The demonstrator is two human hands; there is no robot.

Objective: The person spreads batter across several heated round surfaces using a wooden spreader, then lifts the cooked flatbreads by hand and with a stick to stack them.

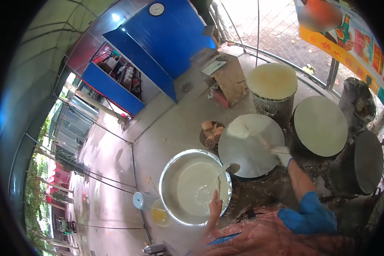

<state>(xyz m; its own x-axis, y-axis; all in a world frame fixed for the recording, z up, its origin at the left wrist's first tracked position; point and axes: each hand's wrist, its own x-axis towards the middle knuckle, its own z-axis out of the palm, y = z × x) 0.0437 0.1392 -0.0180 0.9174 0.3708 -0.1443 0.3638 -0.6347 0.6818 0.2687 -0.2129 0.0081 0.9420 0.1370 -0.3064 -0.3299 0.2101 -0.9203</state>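
My left hand (215, 205) is closed round the handle of a ladle (231, 168), whose head sits at the right rim of a large metal basin (163, 187). Pale, creamy batter (196, 183) fills the basin's lower part. On my right, a round griddle (230, 149) carries a whitish patch of batter (244, 126) on its far side. My right hand (282, 156), in a white glove, is over the griddle's right edge. Its fingers look closed on a thin, blurred stick (266, 145) reaching across the surface; its far end is unclear.
A yellowish round sheet covers the far griddle (273, 81); a pale one covers the right griddle (320, 126). Another griddle (369, 162) stands farther right. Briquettes (210, 135) fill a bucket behind the basin. A jug of yellow liquid (160, 216) and a blue-white container (142, 200) stand left.
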